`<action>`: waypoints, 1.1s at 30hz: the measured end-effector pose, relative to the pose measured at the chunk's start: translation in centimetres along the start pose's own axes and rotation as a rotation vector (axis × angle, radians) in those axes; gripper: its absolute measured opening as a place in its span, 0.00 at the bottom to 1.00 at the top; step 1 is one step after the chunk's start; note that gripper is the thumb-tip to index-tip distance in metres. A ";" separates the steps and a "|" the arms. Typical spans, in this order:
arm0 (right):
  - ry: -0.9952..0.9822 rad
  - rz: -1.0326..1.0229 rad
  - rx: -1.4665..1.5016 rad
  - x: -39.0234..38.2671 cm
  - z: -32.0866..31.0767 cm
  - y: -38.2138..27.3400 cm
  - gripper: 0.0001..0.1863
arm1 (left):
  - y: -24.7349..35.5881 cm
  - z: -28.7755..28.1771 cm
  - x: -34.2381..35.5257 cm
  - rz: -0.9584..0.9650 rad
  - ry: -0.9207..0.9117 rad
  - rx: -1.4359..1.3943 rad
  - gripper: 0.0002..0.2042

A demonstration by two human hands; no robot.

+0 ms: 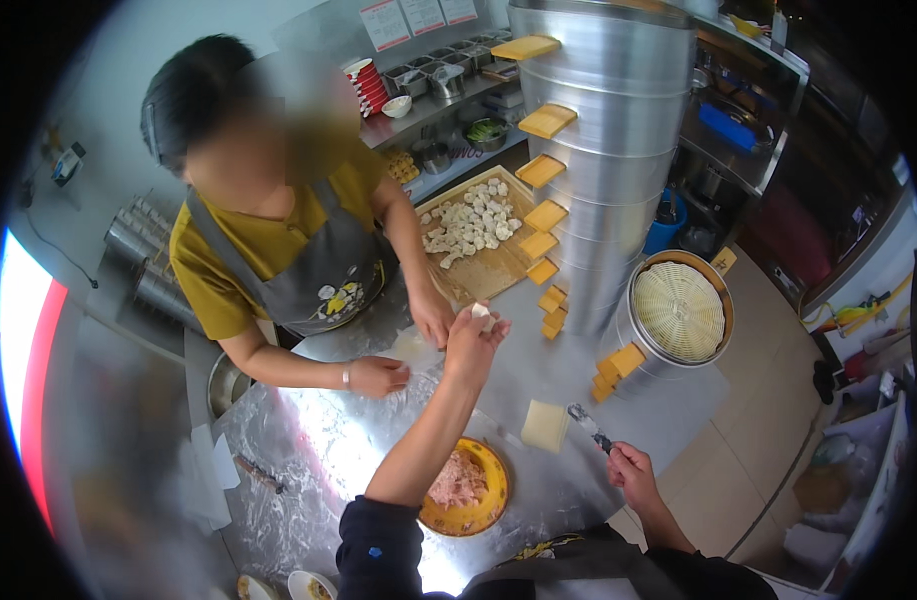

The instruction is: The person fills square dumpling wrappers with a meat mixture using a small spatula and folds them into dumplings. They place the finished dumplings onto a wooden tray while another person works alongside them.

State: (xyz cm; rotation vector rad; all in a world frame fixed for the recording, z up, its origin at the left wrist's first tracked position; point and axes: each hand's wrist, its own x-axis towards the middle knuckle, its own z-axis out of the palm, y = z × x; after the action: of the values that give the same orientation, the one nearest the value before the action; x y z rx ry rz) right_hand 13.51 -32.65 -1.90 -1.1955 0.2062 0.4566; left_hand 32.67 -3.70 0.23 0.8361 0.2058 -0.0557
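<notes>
My left hand [474,345] is raised above the steel table [314,450], fingers closed around a small white dumpling [482,316], close to a co-worker's hand [431,315]. My right hand [632,472] grips a narrow metal spatula [591,424] smeared with pale paste. Its blade tip lies just right of a stack of square dough wrappers [544,425]. Below my left forearm is a yellow dish [493,500] of pink minced filling [456,481], partly hidden by the arm.
A co-worker in an apron [279,260] stands opposite. Behind are a wooden board [474,270] with many dumplings [469,220] and a tall steamer stack [609,120]. A lined steamer [644,335] stands right. A wooden-handled tool [259,475] lies left; small bowls [312,587] sit near.
</notes>
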 end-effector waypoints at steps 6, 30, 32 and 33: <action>0.023 0.016 -0.030 0.8 0.0 1.7 0.08 | 5.8 2.4 8.1 -0.042 0.079 0.275 0.32; 0.310 -0.254 -0.984 13.3 2.9 8.2 0.11 | -5.1 -14.1 -35.9 0.181 0.659 0.009 0.10; 0.140 -0.330 -0.845 11.8 5.4 7.3 0.10 | -4.5 -11.9 -33.9 0.215 0.617 0.092 0.09; 0.056 -0.358 -0.773 10.8 6.7 7.0 0.10 | -4.1 -10.9 -32.7 0.198 0.627 0.091 0.11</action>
State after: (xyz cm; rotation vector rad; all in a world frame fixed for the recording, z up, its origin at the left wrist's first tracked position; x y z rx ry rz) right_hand 19.43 -21.93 -9.63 -1.9593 -0.1592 0.1803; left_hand -1.57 0.55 -3.26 0.9427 0.7118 0.3904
